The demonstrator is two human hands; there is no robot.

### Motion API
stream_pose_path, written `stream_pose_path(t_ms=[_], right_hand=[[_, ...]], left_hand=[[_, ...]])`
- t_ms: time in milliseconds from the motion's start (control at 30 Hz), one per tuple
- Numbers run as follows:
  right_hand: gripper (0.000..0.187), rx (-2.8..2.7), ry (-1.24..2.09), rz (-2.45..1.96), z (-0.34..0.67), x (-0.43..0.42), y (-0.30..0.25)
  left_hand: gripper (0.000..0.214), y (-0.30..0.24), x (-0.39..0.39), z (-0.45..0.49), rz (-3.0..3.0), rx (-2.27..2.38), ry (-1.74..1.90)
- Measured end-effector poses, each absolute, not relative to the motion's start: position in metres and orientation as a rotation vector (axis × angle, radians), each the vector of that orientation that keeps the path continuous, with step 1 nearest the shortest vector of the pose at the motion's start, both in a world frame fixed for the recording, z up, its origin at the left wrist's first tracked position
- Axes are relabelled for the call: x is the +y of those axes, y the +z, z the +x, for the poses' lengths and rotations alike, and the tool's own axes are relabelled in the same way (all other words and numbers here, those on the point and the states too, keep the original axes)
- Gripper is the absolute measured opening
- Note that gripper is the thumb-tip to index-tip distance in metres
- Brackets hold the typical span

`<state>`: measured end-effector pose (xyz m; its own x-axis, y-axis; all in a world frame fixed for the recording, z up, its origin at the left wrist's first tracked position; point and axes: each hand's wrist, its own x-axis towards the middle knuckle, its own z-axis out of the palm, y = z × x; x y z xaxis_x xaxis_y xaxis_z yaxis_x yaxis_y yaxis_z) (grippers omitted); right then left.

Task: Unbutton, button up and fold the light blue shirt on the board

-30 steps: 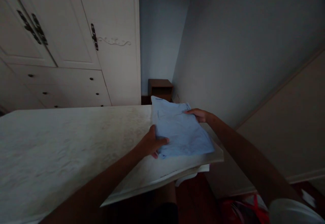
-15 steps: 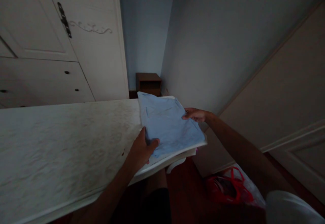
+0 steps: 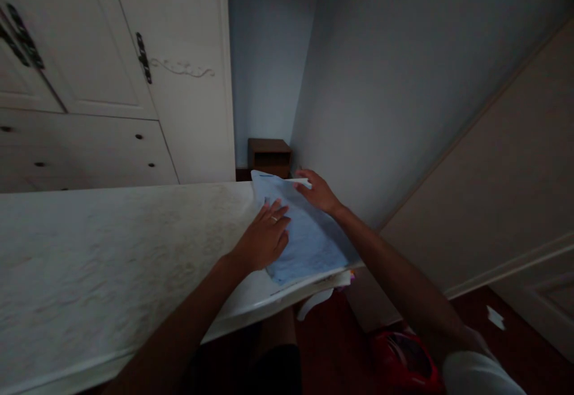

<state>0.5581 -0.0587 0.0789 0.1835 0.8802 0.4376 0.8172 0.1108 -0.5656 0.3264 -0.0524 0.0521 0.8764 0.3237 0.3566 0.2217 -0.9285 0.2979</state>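
Note:
A light blue cloth (image 3: 309, 245), folded into a flat rough rectangle, lies at the right end of a long white table top (image 3: 134, 251) with grey-brown mottling. Flat on the cloth's left part rests my left hand (image 3: 264, 236), fingers stretched out, a ring on one of them. At the far right edge of the cloth is my right hand (image 3: 316, 190), its thumb and fingers apart. Whether those fingertips touch the fabric is hard to make out. My right forearm covers part of the cloth's right side.
White cabinets (image 3: 192, 126) with dark handles line the far left. A small brown nightstand (image 3: 271, 146) stands in the far corner, beside the grey wall (image 3: 381, 84). On the dark red floor at lower right sits a red bag (image 3: 403, 356), and a white scrap (image 3: 495, 317) lies farther right.
My left hand has moved from the cloth's near left edge up onto its surface and flattened. My right hand has shifted from the right edge to the far corner. The view has turned slightly left.

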Motion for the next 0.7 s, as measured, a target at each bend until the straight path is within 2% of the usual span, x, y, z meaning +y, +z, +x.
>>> stream_pose_path(t_ms=[200, 433, 700], right_hand=[[0.054, -1.923, -0.004, -1.749, 0.513, 0.027, 0.072], [0.066, -2.180, 0.157, -2.015, 0.499, 0.071, 0.019], [0.065, -2.138, 0.126, -1.975, 0.500, 0.069, 0.003]], left_hand=[[0.045, 0.033, -0.062, 0.339, 2.728, 0.427, 0.527], [0.050, 0.022, -0.067, 0.333, 2.765, 0.473, 0.614], [0.083, 0.021, -0.089, 0.331, 2.842, 0.488, 0.467]])
